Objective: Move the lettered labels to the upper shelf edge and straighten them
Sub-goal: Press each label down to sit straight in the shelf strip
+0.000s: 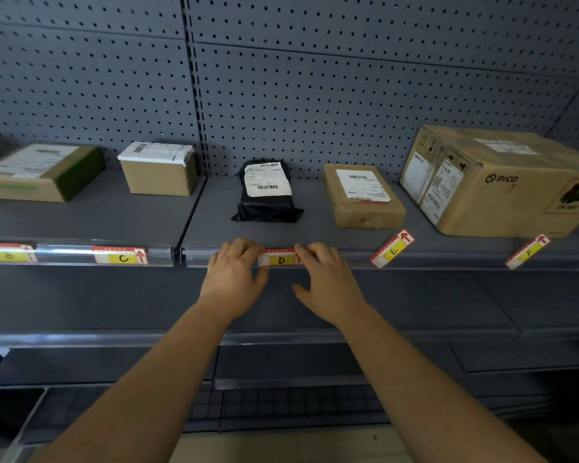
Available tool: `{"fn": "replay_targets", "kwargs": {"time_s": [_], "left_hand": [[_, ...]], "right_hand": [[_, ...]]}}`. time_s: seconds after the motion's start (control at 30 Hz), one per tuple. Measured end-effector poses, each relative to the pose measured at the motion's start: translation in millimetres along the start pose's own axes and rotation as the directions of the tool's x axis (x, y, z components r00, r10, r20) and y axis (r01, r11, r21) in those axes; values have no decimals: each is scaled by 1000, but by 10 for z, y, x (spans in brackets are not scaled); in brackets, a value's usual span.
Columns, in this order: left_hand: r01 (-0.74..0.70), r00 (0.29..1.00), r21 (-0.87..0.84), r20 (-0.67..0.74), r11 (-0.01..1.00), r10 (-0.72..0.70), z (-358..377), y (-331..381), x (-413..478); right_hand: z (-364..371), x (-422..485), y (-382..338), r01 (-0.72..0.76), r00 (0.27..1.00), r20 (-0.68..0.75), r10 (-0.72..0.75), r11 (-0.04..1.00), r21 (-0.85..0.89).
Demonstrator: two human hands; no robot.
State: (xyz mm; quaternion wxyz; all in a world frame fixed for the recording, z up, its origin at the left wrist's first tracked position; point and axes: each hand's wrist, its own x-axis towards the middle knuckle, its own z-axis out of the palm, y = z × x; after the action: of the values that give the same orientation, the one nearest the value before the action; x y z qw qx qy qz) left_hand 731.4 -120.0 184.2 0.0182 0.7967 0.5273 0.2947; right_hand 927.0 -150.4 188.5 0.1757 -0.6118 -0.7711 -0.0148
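Note:
The D label [280,260], yellow with a red and white border, sits level in the clear strip on the upper shelf edge [448,260]. My left hand [235,274] presses its left end and my right hand [326,277] covers its right end, fingers on the strip. To the left, the C label [121,256] and the B label [9,253] sit level in the strip. To the right, the E label [392,249] and the F label [528,251] are tilted, right ends raised onto the shelf.
On the upper shelf stand a flat green-sided box [44,172], a small box [157,168], a black bagged parcel [268,192], a flat carton [363,195] and a large PICO carton [502,182]. A pegboard wall [315,78] is behind. Lower shelves [81,339] run below.

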Motion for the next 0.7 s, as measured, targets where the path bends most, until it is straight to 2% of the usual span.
{"fn": "replay_targets", "kwargs": {"time_s": [0.23,0.7], "left_hand": [[7,1000,18,-24,1000,-6,32,21,14],[-23,998,46,-49,999,25,118,-64,-24]], "right_hand": [[18,64,-14,-15,998,-65,18,999,47],[59,64,16,-26,996,-79,33,996,85]]}}
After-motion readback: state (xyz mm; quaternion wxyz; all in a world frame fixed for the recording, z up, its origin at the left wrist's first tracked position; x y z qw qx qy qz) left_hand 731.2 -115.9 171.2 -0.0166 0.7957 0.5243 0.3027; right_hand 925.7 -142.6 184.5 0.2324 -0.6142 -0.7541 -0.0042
